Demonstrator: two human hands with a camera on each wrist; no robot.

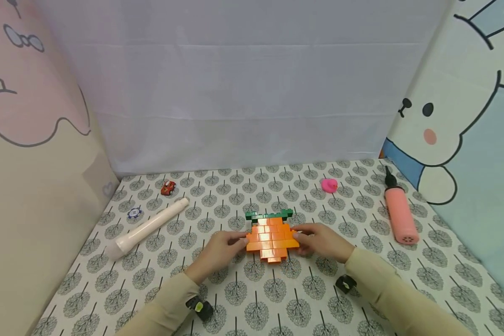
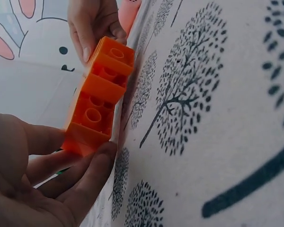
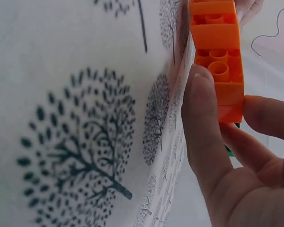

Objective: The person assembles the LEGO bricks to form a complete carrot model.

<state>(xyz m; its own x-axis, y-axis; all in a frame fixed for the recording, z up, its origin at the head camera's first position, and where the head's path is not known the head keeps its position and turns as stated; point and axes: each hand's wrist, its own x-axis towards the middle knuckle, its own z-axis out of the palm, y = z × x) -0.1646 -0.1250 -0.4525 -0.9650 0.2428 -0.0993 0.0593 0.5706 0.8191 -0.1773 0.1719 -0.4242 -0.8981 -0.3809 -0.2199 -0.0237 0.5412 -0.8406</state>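
Note:
An orange carrot-like shape built from toy building bricks (image 1: 269, 238), with green bricks (image 1: 273, 215) along its far edge, lies in the middle of the table. My left hand (image 1: 220, 252) pinches its left end between thumb and fingers. At the opposite end my right hand (image 1: 322, 241) grips the orange bricks in the same way. Both wrist views show the hollow undersides of the orange bricks (image 2: 92, 116) and the fingers (image 3: 203, 99) around the ends. Most of the green part is hidden in those views.
To the left lie a white tube-shaped thing (image 1: 149, 228), a blue-and-white round chip (image 1: 134, 213) and a red toy car (image 1: 168, 187). A pink rubber duck (image 1: 329, 185) sits at the back right, and a pink hand pump (image 1: 401, 214) lies along the right side. Hanging cloths (image 1: 252, 93) surround the table.

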